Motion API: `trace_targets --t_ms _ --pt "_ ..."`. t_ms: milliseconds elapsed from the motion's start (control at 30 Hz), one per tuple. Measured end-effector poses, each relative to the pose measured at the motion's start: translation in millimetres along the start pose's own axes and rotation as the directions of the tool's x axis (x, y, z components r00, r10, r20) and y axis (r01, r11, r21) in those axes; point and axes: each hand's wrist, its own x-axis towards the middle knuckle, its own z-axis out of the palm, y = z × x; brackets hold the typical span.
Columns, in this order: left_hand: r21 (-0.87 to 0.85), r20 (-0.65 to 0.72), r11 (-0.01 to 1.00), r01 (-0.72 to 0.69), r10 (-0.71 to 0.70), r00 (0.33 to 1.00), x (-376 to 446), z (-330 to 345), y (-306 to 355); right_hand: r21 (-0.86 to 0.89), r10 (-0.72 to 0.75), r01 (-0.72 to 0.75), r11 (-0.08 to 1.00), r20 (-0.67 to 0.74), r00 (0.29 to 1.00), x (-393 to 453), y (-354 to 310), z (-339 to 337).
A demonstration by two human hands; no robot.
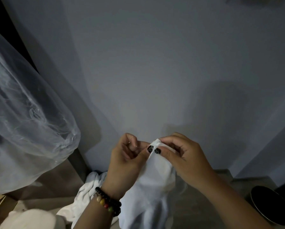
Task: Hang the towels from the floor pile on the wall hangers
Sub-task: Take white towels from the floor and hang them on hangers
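Your left hand (126, 156) and right hand (176, 152) both pinch the top corner of a white towel (155, 184) hanging above the floor pile (88, 192); so small a grip could slip and drop it. No hanger is in view, and the sheer curtain (26, 113) at left crowds the bare wall (155, 63).

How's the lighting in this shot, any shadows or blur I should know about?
Head view: dim, bluish light; the hands and towel cast a soft shadow on the wall up and to the right; wide-angle bending shows at the edges; the netting on the left is hazy; the nails are slightly blurred.
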Motion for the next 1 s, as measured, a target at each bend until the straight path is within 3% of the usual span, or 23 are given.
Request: trace_targets --t_ms 333,567,733,900,1000 --pt "0.153 0.001 0.972 -0.181 0.183 0.983 12.1 -6.1 -15.5 -0.177 -0.173 0.181 0.968 0.056 0.983 30.4 -1.1 6.2" --pt "0.288 0.035 0.949 -0.132 0.127 0.991 6.6 -29.3 -38.9 -0.225 -0.214 0.233 0.946 0.107 0.971 55.7 11.5 13.1" --pt "0.520 0.042 0.834 -0.185 0.191 0.981 13.0 -37.4 -53.5 -0.206 -0.241 0.239 0.949 0.015 0.970 72.8 12.6 13.2" --pt "0.578 0.077 0.813 -0.070 0.032 0.997 20.4 -45.8 -68.6 -0.254 -0.273 0.242 0.936 -0.093 0.958 104.9 6.1 0.6" --pt "0.584 0.136 0.806 -0.098 0.022 0.990 26.3 -44.2 -70.2 -0.281 -0.288 0.227 0.932 -0.198 0.937 125.3 -2.2 -11.1"
